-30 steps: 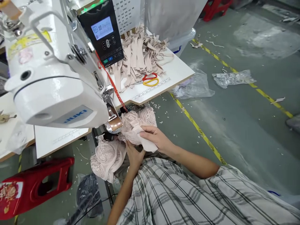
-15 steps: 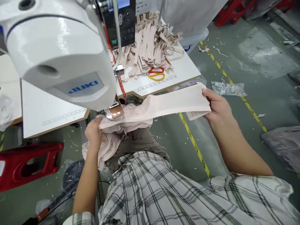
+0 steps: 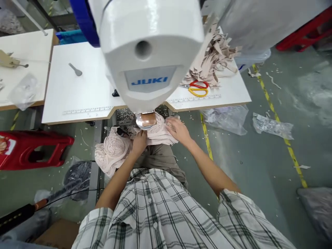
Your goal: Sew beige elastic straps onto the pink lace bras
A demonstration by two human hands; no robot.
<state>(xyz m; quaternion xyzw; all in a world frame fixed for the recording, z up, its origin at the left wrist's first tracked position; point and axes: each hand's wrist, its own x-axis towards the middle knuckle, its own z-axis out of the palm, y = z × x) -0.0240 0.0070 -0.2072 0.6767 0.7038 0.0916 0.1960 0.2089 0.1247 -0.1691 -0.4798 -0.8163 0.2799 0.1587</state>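
Observation:
A white JUKI sewing machine (image 3: 149, 52) fills the top middle of the head view. Under its copper-coloured arm end (image 3: 146, 120) lies pale pink lace fabric (image 3: 159, 133). My left hand (image 3: 138, 142) rests on the fabric just below the arm end, fingers curled onto it. My right hand (image 3: 177, 130) presses the fabric from the right, fingers bent over it. More pink fabric (image 3: 111, 154) hangs in a bundle to the left of my left hand.
Red and yellow scissors (image 3: 198, 88) and a heap of beige strips (image 3: 214, 57) lie on the white table (image 3: 85, 90) at right. A red stool (image 3: 33, 150) stands at left. Plastic bags (image 3: 224, 119) lie on the grey floor by the yellow line.
My right hand, which held a fabric strip stretched out to the right, has come back to the machine. Both hands now sit close together on the fabric. The camera has swung left.

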